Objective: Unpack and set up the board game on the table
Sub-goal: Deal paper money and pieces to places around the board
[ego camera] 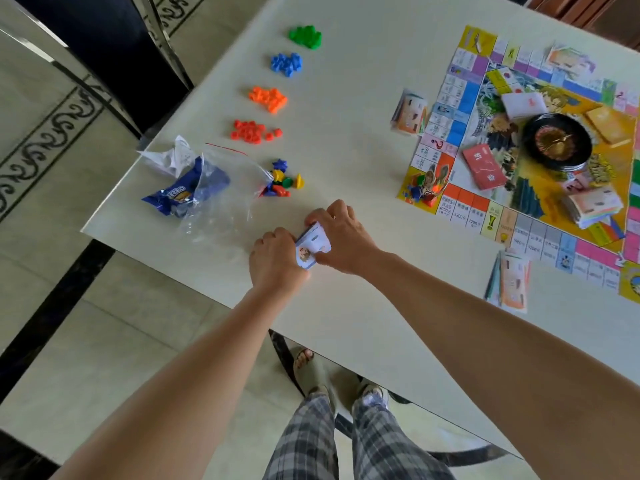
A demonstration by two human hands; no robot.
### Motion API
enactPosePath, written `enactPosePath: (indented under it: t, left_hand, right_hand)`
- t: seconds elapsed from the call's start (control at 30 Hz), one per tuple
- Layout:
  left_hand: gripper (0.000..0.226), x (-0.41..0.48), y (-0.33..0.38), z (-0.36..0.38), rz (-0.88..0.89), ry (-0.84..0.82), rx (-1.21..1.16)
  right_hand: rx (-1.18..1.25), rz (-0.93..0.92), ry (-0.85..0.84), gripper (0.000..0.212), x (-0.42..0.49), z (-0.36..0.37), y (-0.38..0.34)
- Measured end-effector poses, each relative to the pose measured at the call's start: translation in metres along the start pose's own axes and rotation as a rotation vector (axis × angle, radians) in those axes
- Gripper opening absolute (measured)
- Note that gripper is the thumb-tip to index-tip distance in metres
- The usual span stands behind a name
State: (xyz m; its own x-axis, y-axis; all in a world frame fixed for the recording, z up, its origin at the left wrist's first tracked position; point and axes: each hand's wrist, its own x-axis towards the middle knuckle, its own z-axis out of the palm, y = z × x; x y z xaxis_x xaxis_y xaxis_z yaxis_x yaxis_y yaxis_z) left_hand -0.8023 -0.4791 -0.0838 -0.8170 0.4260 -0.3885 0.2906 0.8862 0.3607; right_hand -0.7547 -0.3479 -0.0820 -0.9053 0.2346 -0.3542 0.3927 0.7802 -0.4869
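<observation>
My left hand (275, 259) and my right hand (341, 237) together grip a small stack of blue-white cards (311, 245) just above the white table (346, 323), near its front edge. The colourful game board (540, 161) lies at the right with a black roulette wheel (557, 140), a red card deck (485, 167) and a stack of paper money (592, 206) on it. Along the table's left side sit separate piles of green (305, 37), blue (286, 63), orange (268, 98) and red pieces (254, 131), plus mixed pawns (285, 180).
A clear zip bag (221, 195), a blue snack wrapper (180, 195) and crumpled white plastic (168, 157) lie at the table's left corner. Card stacks rest beside the board (409, 112) and near the front (510, 282). A dark chair (104, 46) stands at the far left.
</observation>
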Motion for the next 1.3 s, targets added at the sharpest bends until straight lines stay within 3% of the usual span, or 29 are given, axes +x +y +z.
enactPosePath:
  t: [0.1, 0.2, 0.37, 0.47, 0.73, 0.93, 1.1, 1.3]
  left_hand:
    - [0.042, 0.0, -0.001, 0.001, 0.032, -0.001, 0.064]
    - [0.031, -0.004, 0.0, 0.0, 0.054, 0.011, -0.018]
    - [0.02, -0.015, 0.001, -0.001, 0.104, 0.008, -0.056]
    - [0.018, -0.022, 0.002, -0.001, 0.162, 0.075, -0.078]
    - [0.021, -0.032, 0.003, 0.019, 0.234, 0.197, -0.226]
    - [0.025, -0.033, 0.02, 0.028, 0.272, 0.205, -0.317]
    - [0.025, -0.034, 0.02, 0.038, 0.271, 0.172, -0.153]
    - [0.014, -0.031, 0.023, 0.02, 0.308, 0.114, -0.045]
  right_hand:
    - [-0.027, -0.043, 0.012, 0.054, 0.002, -0.004, -0.001]
    - [-0.005, -0.099, 0.011, 0.052, 0.001, -0.004, -0.001]
    - [-0.038, -0.187, 0.065, 0.021, -0.008, -0.003, 0.012]
    - [0.0, -0.203, 0.194, 0.013, -0.015, -0.002, 0.023]
    - [0.237, -0.114, 0.314, 0.028, -0.031, 0.01, 0.038]
    - [0.329, -0.129, 0.35, 0.017, -0.035, 0.013, 0.037]
    - [0.339, -0.116, 0.278, 0.021, -0.038, 0.018, 0.044]
    - [0.313, -0.109, 0.2, 0.011, -0.04, 0.006, 0.043]
